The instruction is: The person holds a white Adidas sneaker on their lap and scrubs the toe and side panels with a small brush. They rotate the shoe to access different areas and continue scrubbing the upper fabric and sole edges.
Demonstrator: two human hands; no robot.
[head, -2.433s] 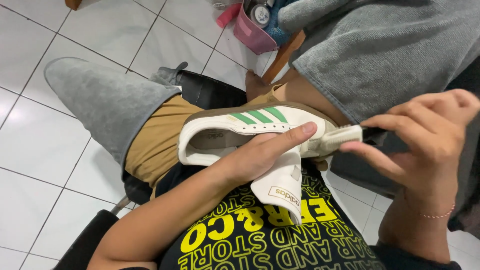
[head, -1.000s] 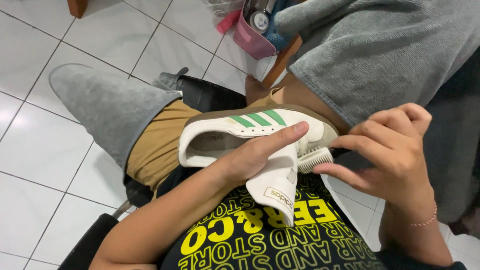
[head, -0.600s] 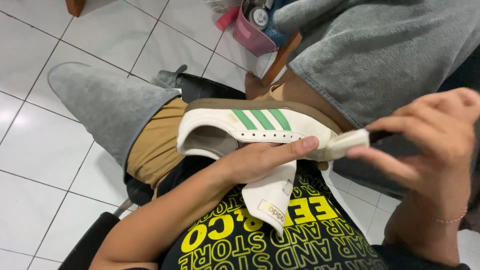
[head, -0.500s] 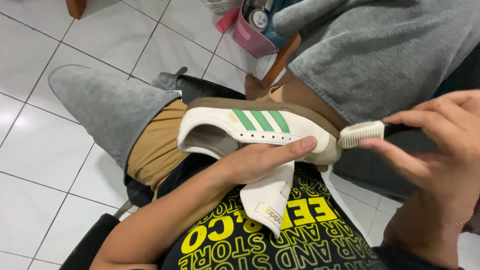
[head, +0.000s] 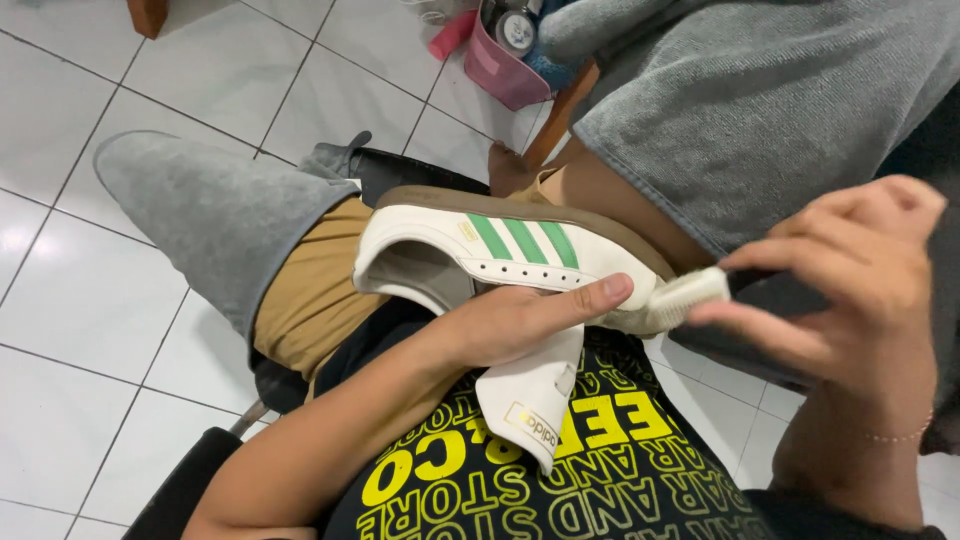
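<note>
Now a white sneaker (head: 500, 255) w/ three green stripes and a brown sole is held on its side over the lap, sole turned away from the body, opening toward the left. The left hand (head: 520, 320) is closed on the shoe from below, thumb stretched along the side panel just under the stripes, other fingers hidden beneath. The sneaker's loose white tongue (head: 530, 395) is seen hanging down just below that hand, against a black shirt w/ yellow lettering (head: 600, 460). At the toe end, a small white-bristled brush (head: 685, 300) is pressed against the toe cap; its dark handle is clamped in the right hand (head: 850, 290), fingers curled round it. Both hands are kept near each other, approx. a shoe-end apart, not touching. A thin bracelet (head: 900, 435) is worn on the right wrist. Left of the left hand, a grey towel (head: 210, 210) is draped over one knee in tan shorts (head: 310, 300); above the right hand, another grey cloth (head: 760, 100) is laid over the other leg. Beyond both hands, a pink container (head: 495, 65) w/ cleaning bits is set on the white tiled floor (head: 100, 330).
</note>
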